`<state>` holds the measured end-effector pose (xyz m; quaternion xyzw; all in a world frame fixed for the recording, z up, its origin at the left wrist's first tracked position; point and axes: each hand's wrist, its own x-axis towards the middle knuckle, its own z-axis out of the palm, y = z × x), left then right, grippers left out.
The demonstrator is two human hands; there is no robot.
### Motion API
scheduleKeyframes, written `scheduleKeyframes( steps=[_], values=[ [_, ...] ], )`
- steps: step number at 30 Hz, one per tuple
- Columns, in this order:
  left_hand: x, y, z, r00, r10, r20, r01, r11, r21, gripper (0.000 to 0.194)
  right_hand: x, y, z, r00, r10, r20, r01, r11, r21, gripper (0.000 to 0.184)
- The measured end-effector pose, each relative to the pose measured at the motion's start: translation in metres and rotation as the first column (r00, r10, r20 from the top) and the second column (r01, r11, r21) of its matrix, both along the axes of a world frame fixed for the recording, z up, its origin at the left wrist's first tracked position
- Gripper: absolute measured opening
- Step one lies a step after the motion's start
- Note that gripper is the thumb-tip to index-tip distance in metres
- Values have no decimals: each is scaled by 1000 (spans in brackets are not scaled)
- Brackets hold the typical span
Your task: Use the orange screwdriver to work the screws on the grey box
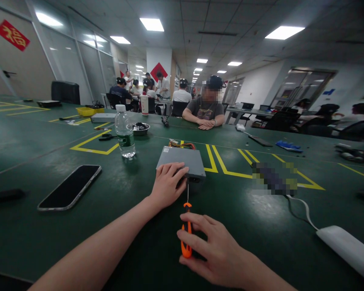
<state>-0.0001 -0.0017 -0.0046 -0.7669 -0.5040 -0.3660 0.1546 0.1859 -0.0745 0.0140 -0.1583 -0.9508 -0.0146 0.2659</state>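
Observation:
A grey metal computer power supply [185,158] lies on the green table, its bundle of coloured wires [182,145] coming out at the far side. My left hand [169,182] grips its near left part, fingers over the top and thumb by the front face. A screwdriver [187,238] with an orange and black handle points away from me, its shaft reaching the front face of the power supply. Where exactly the tip sits is hard to make out. My right hand [210,246] holds the handle from the right with thumb and fingertips.
Left of the power supply stand a water bottle [125,133] and a metal bowl [141,128]; a phone [70,188] lies nearer. To the right are a white power strip [347,250] with its cable and blue gloves [288,146]. Across the table sits a person [204,109].

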Motion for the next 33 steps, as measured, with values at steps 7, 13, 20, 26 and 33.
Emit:
scheduleKeyframes(
  steps=[7, 13, 20, 26, 33],
  values=[
    [0, 0, 0, 1000, 8, -5, -8, 1000, -6, 28, 0, 1, -2, 997, 24, -74, -26, 999, -20, 20],
    [-1, 0, 0, 1000, -4, -12, 4, 1000, -9, 30, 4, -1, 4, 999, 11, 32, -9, 998, -59, 31],
    [0, 0, 0, 1000, 1, -6, -1, 1000, 2, 28, 2, 1, -3, 993, 36, -110, -31, 999, 45, 23],
    [0, 0, 1, 1000, 3, -14, -3, 1000, -12, 28, 4, -1, 2, 1000, -1, -28, 1, 1000, -23, 28],
    [0, -1, 1, 1000, 2, -7, -2, 1000, -10, 28, 3, 1, 0, 995, 26, -96, -19, 997, 79, 21]
  ],
)
